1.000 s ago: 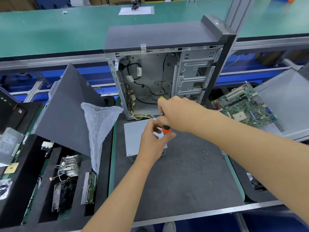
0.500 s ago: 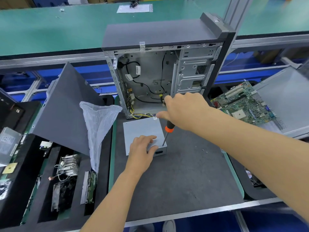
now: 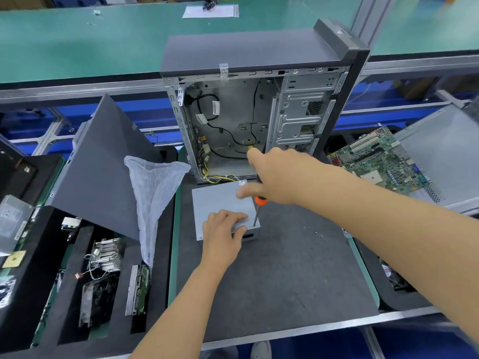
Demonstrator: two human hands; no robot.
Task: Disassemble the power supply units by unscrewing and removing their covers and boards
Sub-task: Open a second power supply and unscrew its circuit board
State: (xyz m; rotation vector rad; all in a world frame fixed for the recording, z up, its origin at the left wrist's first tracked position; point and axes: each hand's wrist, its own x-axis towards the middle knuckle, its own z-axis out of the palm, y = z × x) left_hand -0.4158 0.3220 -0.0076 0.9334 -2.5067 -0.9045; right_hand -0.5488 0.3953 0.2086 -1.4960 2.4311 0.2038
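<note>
So from my feed, the power supply unit [image 3: 223, 203] is lying flat on the dark grey mat [image 3: 285, 275], right in front of the open computer case [image 3: 248, 112], with its yellow and black wires running back into the bottom of the case. My left hand [image 3: 223, 237] is resting on the near corner of the unit, fingers pretty much flat on the lid and thumb hooked down over the front edge, so it's pressing, not gripping. My right hand [image 3: 274, 177] is wrapped around the screwdriver [image 3: 258, 207], the one with the orange collar, and the shaft stands nearly upright with its tip on the near right corner of the lid. Can't make out the screw itself, too small.

Off to the left there's a grey side panel [image 3: 101, 164] leaning up, with a crumpled clear plastic bag [image 3: 153, 195] beside it, plus a heatsink [image 3: 106, 252] in the black foam tray. A green motherboard [image 3: 381, 161] sits on the right.
</note>
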